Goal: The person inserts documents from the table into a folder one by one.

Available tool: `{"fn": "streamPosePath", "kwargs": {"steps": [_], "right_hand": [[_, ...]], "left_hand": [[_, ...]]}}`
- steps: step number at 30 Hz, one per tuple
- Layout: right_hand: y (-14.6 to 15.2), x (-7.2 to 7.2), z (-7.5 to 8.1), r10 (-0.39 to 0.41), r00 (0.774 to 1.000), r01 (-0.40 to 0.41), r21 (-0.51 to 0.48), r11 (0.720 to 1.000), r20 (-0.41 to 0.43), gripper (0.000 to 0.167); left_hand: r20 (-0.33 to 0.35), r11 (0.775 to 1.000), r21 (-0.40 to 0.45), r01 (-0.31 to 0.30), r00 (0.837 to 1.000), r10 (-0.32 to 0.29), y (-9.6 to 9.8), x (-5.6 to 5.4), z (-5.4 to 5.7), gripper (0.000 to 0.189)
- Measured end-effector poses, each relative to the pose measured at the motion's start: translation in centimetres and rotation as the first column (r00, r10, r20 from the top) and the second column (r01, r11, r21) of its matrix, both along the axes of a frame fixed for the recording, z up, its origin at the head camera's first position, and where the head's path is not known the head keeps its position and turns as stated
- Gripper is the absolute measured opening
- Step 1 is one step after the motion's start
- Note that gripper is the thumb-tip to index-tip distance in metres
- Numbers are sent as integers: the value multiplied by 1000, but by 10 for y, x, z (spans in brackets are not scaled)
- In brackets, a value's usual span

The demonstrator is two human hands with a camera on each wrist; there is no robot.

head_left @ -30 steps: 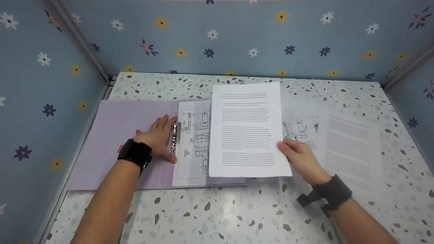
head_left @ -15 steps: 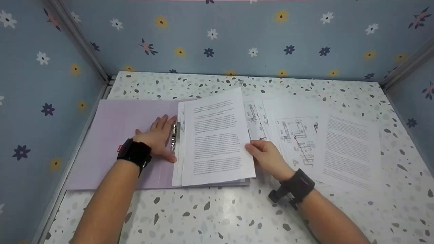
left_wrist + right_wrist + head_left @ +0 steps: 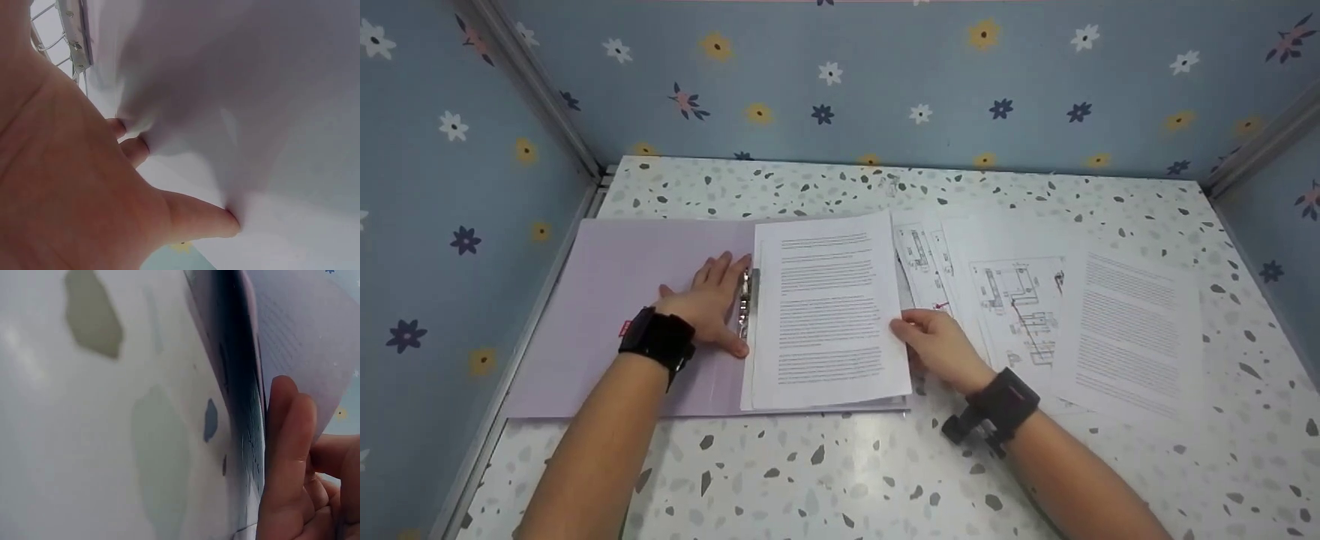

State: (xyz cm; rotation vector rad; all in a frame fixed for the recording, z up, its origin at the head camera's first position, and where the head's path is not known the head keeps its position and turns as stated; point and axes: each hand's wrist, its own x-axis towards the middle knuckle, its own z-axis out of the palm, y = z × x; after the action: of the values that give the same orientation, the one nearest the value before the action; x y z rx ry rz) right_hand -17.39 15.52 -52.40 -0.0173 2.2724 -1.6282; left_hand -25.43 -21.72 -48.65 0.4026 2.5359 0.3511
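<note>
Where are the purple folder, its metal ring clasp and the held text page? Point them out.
Purple folder [image 3: 607, 300], head view: inside of the left cover.
Metal ring clasp [image 3: 745, 304], head view: middle of the mechanism.
Text page [image 3: 830, 309], head view: middle of the printing.

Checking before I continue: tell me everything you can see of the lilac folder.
The lilac folder looks like smooth plastic, lying open on the speckled table. Near its middle is a metal ring mechanism, open or closed unclear. Papers cover most of its right side. The left hand's grip, spread, touches it beside the mechanism. A small red mark shows by the wristband.
</note>
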Motion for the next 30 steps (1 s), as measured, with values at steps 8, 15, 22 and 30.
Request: {"fn": "streamPosePath", "kwargs": {"steps": [8,15,22,30], "right_hand": [[-5,-2,-1,18,999,-19,27,999,42,26],[-8,-5,2,39,998,-46,136,990,50,29],[-11,-7,2,46,997,-55,174,983,59,27],[-13,-6,3,41,998,-49,204,978,45,26]], "left_hand": [[-6,1000,-1,6,1000,-6,0,0,-1,156],[-9,1000,-8,12,1000,-12,1,0,0,154],[-10,1000,-6,12,1000,-12,0,1,0,154],[-6,1000,15,1,1000,-1,0,1,-2,155]]}}
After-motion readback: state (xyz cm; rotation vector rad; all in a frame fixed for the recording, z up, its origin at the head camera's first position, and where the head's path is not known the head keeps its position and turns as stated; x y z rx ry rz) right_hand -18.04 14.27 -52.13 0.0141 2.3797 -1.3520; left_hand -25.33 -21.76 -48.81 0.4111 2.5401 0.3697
